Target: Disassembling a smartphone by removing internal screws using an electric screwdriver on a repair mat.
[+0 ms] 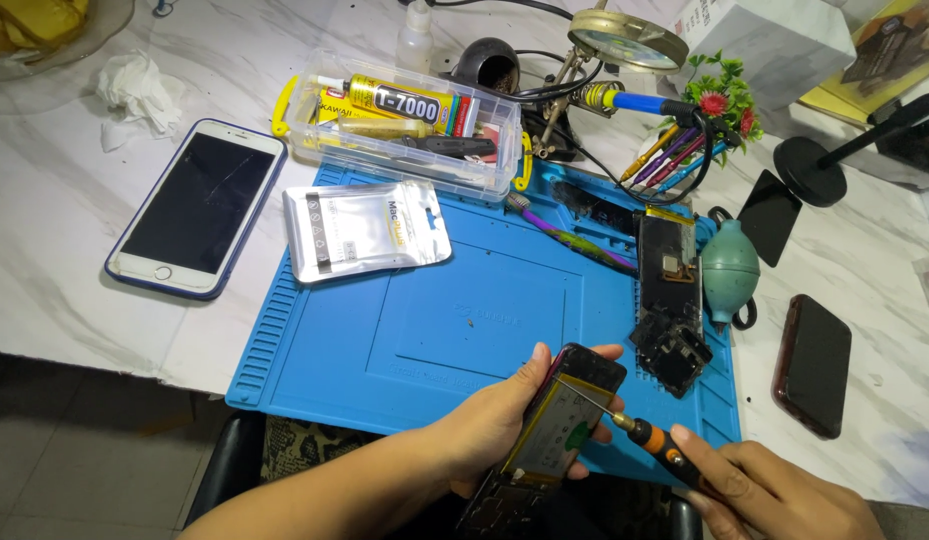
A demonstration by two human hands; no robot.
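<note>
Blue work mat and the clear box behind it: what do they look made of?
Blue work mat: probably silicone or rubber, matte, with moulded ribs and recessed compartments. Clear storage box: glossy transparent plastic; the glue tube inside shows through its walls.

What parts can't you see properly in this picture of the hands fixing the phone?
- Head view: the opened phone has its lower end cut off by the bottom edge, and the left hand covers its far side.
- The screwdriver tip is too small to tell its type.
- The right hand is cut off by the bottom edge.

Blue mat (384,330); orange-black screwdriver (656,442)
</note>
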